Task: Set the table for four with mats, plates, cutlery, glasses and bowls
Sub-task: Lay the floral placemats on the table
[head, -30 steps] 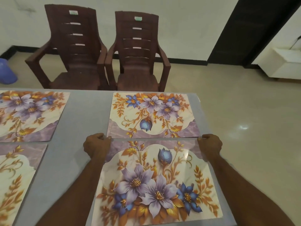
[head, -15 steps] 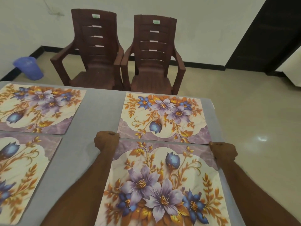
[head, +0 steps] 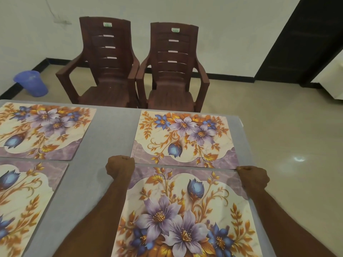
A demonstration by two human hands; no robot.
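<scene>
Several floral place mats lie on the grey table [head: 109, 130]. My left hand [head: 120, 165] grips the far left corner of the near right mat [head: 185, 210], fingers curled. At that mat's far right corner, my right hand [head: 253, 178] grips it the same way. Its far edge sits almost against the far right mat [head: 183, 138]. A far left mat [head: 42, 128] and a near left mat [head: 22, 201] lie on the left side. No plates, cutlery, glasses or bowls are in view.
Two brown plastic chairs [head: 105, 65] [head: 173, 71] stand side by side behind the table's far edge. A blue bucket [head: 31, 83] sits on the floor by the left wall. The table's right edge runs close to my right hand, with tiled floor beyond.
Both hands have held the same corners of the near right mat throughout. The view has shifted so more of the left mats and the bucket show.
</scene>
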